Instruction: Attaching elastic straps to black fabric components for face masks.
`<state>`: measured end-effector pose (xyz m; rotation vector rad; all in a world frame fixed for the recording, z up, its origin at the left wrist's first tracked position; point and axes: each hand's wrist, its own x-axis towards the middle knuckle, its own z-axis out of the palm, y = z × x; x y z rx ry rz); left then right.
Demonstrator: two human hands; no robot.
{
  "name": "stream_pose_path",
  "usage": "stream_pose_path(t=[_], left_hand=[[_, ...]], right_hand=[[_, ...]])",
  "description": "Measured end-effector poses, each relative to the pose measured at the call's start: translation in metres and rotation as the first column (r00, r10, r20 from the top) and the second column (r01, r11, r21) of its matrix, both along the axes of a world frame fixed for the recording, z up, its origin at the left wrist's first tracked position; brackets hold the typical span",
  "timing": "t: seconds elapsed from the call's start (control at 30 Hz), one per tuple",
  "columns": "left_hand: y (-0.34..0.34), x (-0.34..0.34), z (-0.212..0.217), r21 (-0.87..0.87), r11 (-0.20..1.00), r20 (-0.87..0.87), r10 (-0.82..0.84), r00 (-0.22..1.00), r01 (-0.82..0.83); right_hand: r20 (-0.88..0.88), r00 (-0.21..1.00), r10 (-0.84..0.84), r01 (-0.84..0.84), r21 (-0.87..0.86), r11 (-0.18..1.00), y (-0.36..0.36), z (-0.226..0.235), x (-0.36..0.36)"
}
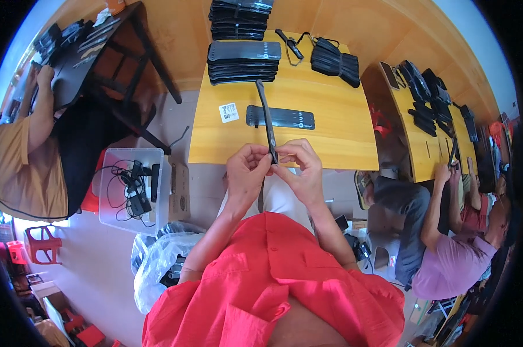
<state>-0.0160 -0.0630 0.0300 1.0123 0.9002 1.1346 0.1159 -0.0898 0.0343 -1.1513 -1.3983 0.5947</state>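
My left hand (pixel 248 172) and my right hand (pixel 301 172) meet at the near edge of the yellow table (pixel 336 136), fingers pinched on a long, narrow black strap (pixel 267 118). Its far part reaches over the tabletop toward a stack of flat black packages (pixel 244 62); a dark tail hangs below my hands. Beneath the strap, a single flat black package (pixel 296 118) lies crosswise on the wood. A white printed label (pixel 228 113) sits to its left. What exactly my fingertips press on is too small to make out.
A tied bundle of black straps (pixel 335 62) and a loose strap (pixel 289 46) lie at the back. On the left stand a clear bin (pixel 106 196) of cables and a plastic bag (pixel 151 272). Co-workers sit at tables on both sides, one in a pink shirt (pixel 455 266).
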Motion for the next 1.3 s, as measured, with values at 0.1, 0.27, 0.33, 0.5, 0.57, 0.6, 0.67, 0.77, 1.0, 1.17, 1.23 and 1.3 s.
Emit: stream_pose_path(t=[0.1,0.27,0.33,0.5,0.57,0.6,0.67,0.77,1.0,1.17,1.23,1.3], left_hand=[[-0.002,-0.001,0.006,-0.020,0.998,-0.082,-0.061,0.995,0.059],[-0.013,0.002,0.008,-0.001,0.996,0.003,-0.091,0.996,0.091],[-0.008,0.000,0.004,-0.002,0.998,0.020,-0.068,0.997,0.068],[-0.003,-0.001,0.007,-0.029,0.998,0.061,-0.061,0.996,0.063],[-0.004,0.000,0.005,-0.082,0.993,0.097,-0.076,0.992,0.085],[-0.004,0.000,0.004,-0.080,0.993,0.096,-0.082,0.992,0.090],[-0.005,0.002,0.002,-0.094,0.992,0.097,-0.072,0.993,0.081],[-0.011,0.005,0.006,-0.203,0.973,0.171,-0.076,0.982,0.111],[-0.017,0.006,0.004,-0.057,0.983,0.124,-0.167,0.978,0.175],[-0.014,0.006,0.004,-0.003,0.971,0.071,-0.239,0.969,0.240],[-0.013,0.003,0.003,-0.012,0.967,0.014,-0.256,0.967,0.256],[-0.012,0.003,0.006,-0.022,0.962,-0.043,-0.271,0.962,0.270]], right_hand=[[0.003,1.000,0.004,-0.004,0.013,1.000,-0.002,0.001,0.007],[0.061,0.990,-0.124,0.121,0.055,0.991,0.000,0.009,0.015],[0.063,0.990,-0.124,0.117,0.114,0.987,-0.005,0.014,0.016],[0.252,0.955,-0.157,0.112,0.186,0.976,-0.009,0.020,-0.003],[0.263,0.954,-0.147,0.102,0.177,0.979,-0.008,0.012,-0.002],[0.299,0.940,-0.162,0.093,0.232,0.968,-0.007,0.010,-0.001],[0.333,0.924,-0.190,0.092,0.288,0.953,-0.007,0.007,-0.001],[0.400,0.849,-0.345,0.153,0.438,0.886,-0.008,0.006,-0.011],[0.209,0.933,-0.292,0.210,0.344,0.915,-0.011,0.013,-0.020],[0.039,0.990,-0.134,0.129,0.115,0.985,-0.011,0.020,-0.014],[-0.030,0.993,-0.118,0.119,0.046,0.992,-0.012,0.020,-0.012],[-0.099,0.990,-0.103,0.101,-0.023,0.995,-0.011,0.018,-0.010]])
